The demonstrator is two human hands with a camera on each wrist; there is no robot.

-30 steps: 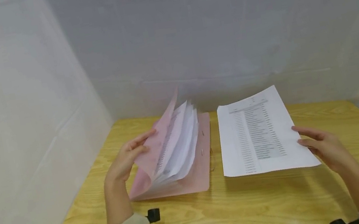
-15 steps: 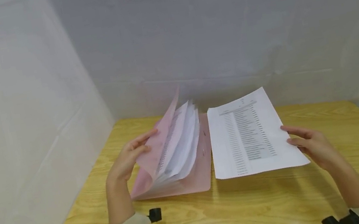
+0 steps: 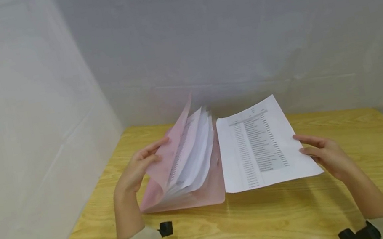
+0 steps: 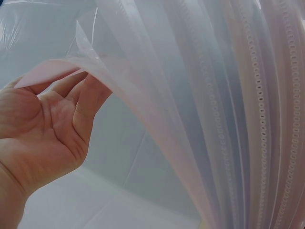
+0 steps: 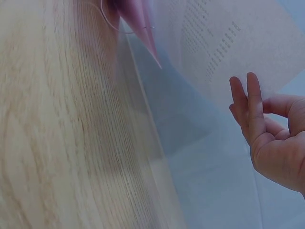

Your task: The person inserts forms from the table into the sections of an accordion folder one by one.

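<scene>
On the left of the head view lies a pink folder point(image 3: 205, 196), its front cover raised. My left hand point(image 3: 134, 171) pinches that cover between thumb and fingers. Fanned sleeves with papers point(image 3: 192, 166) stand inside; the left wrist view shows clear sleeves point(image 4: 214, 105) with rows of punched holes. From the right, my right hand point(image 3: 326, 153) pinches the right edge of a printed sheet of paper point(image 3: 258, 146), which carries a table of text. The sheet is lifted and tilted, and its left edge overlaps the folder's right edge in the head view.
A wooden table point(image 3: 264, 226) bears the folder. White sheeting point(image 3: 238, 34) hangs behind it and along both sides. A thin loop of string point(image 5: 107, 19) shows by the folder's edge in the right wrist view.
The right hand has moved left with the printed sheet, bringing it from beside the folder to over its right edge. The left hand and the raised cover have barely shifted.
</scene>
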